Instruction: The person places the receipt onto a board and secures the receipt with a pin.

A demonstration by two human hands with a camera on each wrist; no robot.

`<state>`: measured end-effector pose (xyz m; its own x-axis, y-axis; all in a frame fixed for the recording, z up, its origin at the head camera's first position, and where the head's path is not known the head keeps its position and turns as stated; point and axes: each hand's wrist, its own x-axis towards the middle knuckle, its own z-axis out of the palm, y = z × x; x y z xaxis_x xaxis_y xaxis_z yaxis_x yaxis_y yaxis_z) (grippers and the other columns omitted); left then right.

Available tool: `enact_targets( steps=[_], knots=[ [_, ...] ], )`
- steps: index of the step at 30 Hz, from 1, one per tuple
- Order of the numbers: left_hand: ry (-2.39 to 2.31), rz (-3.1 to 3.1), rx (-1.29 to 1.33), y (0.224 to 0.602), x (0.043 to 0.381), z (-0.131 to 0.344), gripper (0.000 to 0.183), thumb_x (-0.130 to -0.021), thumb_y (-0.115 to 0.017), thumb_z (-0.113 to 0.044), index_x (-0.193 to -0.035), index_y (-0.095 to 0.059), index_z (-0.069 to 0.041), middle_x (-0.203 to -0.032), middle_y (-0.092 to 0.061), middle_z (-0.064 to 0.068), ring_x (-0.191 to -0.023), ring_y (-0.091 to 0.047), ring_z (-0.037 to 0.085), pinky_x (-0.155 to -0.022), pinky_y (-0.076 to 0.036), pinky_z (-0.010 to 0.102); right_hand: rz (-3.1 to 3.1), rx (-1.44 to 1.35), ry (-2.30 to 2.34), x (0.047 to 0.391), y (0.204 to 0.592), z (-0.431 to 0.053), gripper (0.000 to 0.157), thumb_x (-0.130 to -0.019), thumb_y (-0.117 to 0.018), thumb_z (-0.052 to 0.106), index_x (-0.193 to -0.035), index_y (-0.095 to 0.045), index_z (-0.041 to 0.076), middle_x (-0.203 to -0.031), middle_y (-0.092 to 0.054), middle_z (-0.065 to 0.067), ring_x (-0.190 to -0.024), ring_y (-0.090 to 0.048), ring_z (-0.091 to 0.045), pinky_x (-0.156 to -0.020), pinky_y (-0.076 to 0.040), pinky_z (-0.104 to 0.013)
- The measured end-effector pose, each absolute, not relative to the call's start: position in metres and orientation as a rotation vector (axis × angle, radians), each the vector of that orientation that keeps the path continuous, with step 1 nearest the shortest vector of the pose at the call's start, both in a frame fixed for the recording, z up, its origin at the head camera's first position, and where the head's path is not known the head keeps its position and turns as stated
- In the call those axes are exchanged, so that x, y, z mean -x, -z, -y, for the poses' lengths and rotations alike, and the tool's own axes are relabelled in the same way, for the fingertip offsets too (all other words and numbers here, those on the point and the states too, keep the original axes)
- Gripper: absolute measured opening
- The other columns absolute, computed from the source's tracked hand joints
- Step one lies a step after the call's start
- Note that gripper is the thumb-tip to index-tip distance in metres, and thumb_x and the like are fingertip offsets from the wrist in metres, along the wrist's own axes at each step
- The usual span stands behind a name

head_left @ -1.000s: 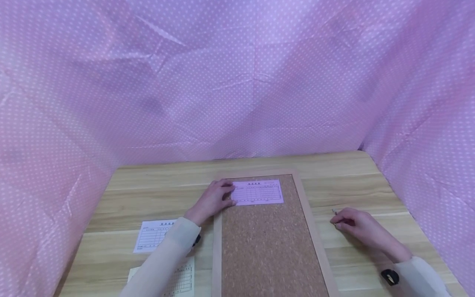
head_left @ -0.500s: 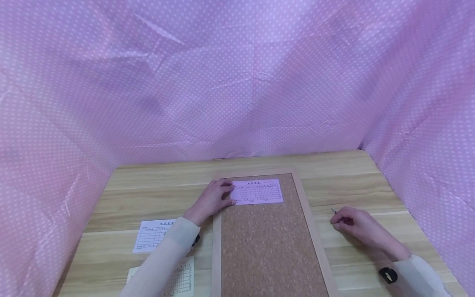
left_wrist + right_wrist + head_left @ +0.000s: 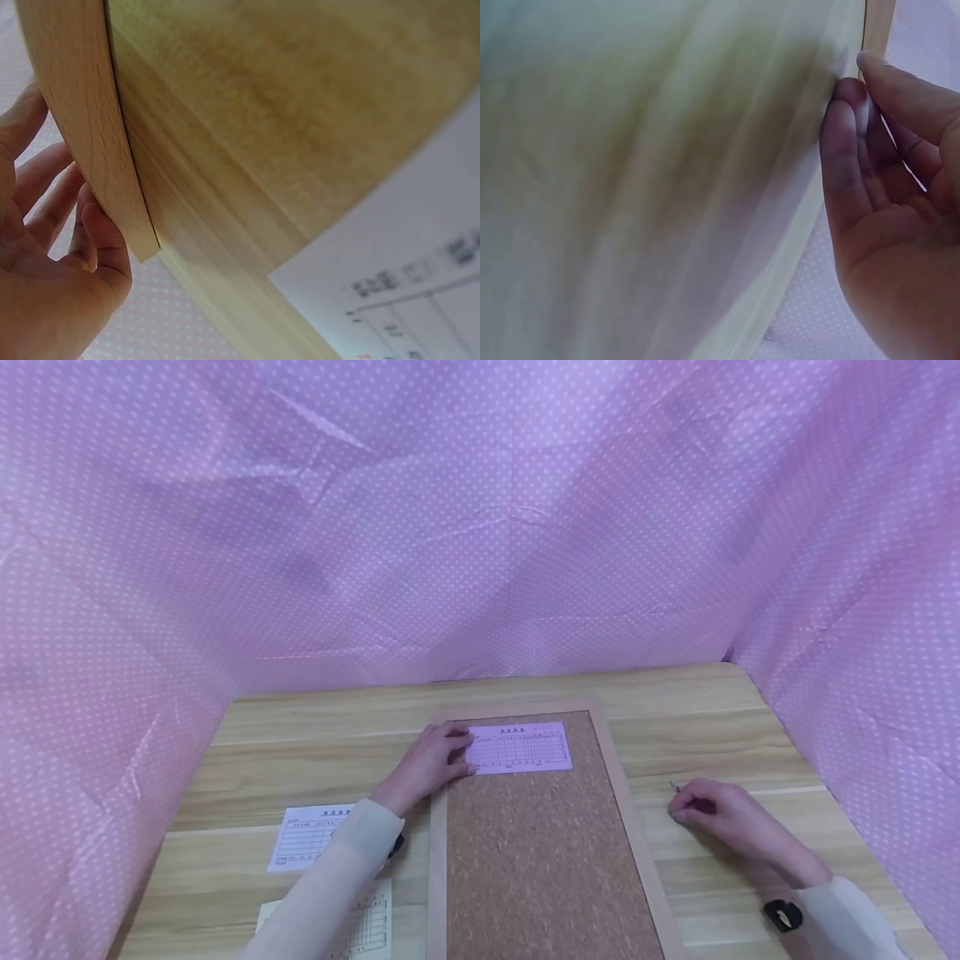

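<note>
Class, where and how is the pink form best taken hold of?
I'd pinch the right edge of the pink form, coming from the person's right. It lies flat on the corkboard, so a thin edge seems the likeliest grip, and the left hand occupies its left edge.

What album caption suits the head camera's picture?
A pink slip on a framed corkboard, left fingers at the slip's edge, right fingers off to the side.

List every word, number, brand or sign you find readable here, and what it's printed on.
None can be read.
Pink form: printed heading and grid, too small.
White form: heading and ruled table, too blurred even in the left wrist view.
Pale yellow form: grid, too small, partly hidden.
</note>
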<state>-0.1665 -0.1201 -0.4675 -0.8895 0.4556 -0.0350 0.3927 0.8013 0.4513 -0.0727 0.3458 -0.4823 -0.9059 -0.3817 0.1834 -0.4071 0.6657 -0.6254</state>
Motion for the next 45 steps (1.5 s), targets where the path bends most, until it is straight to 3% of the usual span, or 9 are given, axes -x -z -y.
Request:
enact_targets(
  steps=[8,25,32,45],
  knots=[
    [-0.652,-2.854,-0.684,0.468,0.166,0.12,0.057,-0.092,-0.08,-0.027,-0.14,-0.062,-0.002,-0.15,-0.053,0.012,-0.136,-0.047,0.034,-0.114,-0.038,0.046,2.928,-0.59,-1.122,0.071,0.477,-0.348,0.021,-0.09,-0.077,0.006,-0.096,-0.076,0.026,-0.099,-0.074,0.011,-0.096,-0.066,-0.001,-0.085,-0.054,-0.02],
    [-0.652,-2.868,-0.698,0.47,0.166,0.12,0.057,-0.091,-0.08,-0.026,-0.139,-0.062,-0.001,-0.15,-0.053,0.011,-0.134,-0.048,0.034,-0.113,-0.039,0.046,2.68,-0.692,-1.165,0.077,0.462,-0.336,0.023,-0.085,-0.074,-0.011,-0.099,-0.076,0.008,-0.092,-0.076,-0.001,-0.088,-0.067,0.001,-0.08,-0.049,-0.008],
    [-0.642,-2.866,-0.71,0.469,0.165,0.12,0.057,-0.092,-0.08,-0.026,-0.14,-0.062,-0.001,-0.15,-0.053,0.011,-0.135,-0.047,0.034,-0.114,-0.039,0.046,2.664,-0.631,-1.293,0.08,0.453,-0.326,0.018,-0.09,-0.071,-0.011,-0.103,-0.074,0.001,-0.093,-0.076,-0.006,-0.086,-0.069,0.0,-0.078,-0.052,-0.011],
    [-0.649,-2.865,-0.744,0.467,0.165,0.121,0.056,-0.093,-0.079,-0.026,-0.139,-0.061,0.0,-0.15,-0.053,0.014,-0.134,-0.048,0.037,-0.114,-0.039,0.047,2.676,-0.52,-1.36,0.087,0.434,-0.307,0.012,-0.095,-0.07,-0.003,-0.105,-0.074,0.004,-0.09,-0.074,-0.004,-0.078,-0.068,-0.008,-0.068,-0.055,-0.021]
  ],
)
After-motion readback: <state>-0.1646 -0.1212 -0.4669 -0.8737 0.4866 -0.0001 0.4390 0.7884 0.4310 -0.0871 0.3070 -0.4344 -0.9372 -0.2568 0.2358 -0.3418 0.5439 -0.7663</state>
